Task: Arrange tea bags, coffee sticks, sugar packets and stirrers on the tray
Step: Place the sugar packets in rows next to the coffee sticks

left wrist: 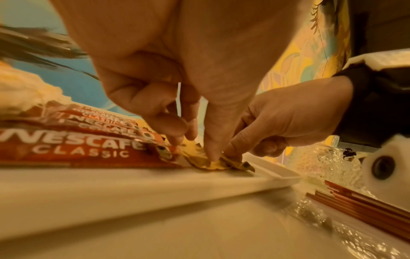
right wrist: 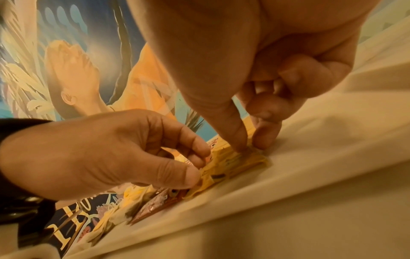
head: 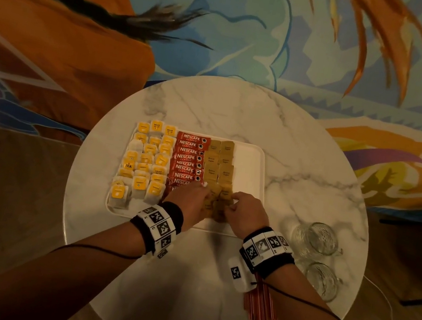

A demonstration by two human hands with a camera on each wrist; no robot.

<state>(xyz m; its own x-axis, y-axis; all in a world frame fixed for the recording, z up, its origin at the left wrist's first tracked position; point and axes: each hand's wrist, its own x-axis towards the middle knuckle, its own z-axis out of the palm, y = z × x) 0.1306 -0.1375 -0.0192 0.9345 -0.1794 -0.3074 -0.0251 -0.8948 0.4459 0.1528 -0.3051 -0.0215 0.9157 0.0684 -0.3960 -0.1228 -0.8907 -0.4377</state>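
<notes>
A white tray [head: 251,167] holds yellow-tagged tea bags [head: 145,159] on its left, red Nescafe coffee sticks [head: 187,158] in the middle and a column of brown sugar packets [head: 218,166] beside them. Both hands meet at the near end of that column. My left hand [head: 208,193] pinches the sugar packets [right wrist: 235,163] from the left between thumb and curled fingers. My right hand [right wrist: 251,145] pinches the same packets from the right with thumb and forefinger. A bundle of red stirrers [head: 259,309] lies on the table under my right wrist, off the tray.
The round marble table [head: 307,137] carries two glass mugs [head: 314,237] at the right, close to my right wrist. The tray's right strip is bare white. Thin cables run along both forearms. A colourful mural covers the wall behind.
</notes>
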